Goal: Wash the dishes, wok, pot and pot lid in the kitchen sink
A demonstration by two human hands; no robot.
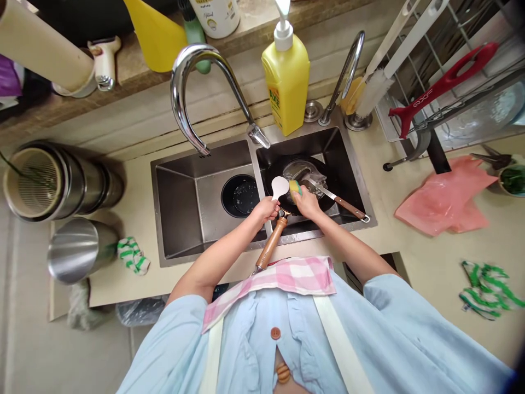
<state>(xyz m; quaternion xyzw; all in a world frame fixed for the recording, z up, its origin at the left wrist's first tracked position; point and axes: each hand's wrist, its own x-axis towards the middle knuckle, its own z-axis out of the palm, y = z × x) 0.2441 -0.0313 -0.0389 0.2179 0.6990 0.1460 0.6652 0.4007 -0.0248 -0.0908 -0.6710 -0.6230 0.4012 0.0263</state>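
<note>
My left hand [266, 210] is closed around the handle of a white rice paddle [280, 186], its rounded head pointing up. Close beside it, my right hand [307, 201] grips a yellow and green sponge [294, 187], which is near the paddle's head; whether they touch I cannot tell. Both hands are over a black frying pan [275, 167] in the right basin. The pan's wooden handle [272, 242] sticks out over the front edge of the sink. A turner with a brown handle [348, 208] and something clear and shiny [301, 167] lie in the pan.
In the left basin [180, 200] sits a wet black bowl [241, 196]. A chrome faucet [199, 52] arches above. Behind the sink stands a yellow detergent bottle [286, 82]. Right are a dish rack [435, 123] and pink plastic bag [445, 197]; left, metal pots [77, 251].
</note>
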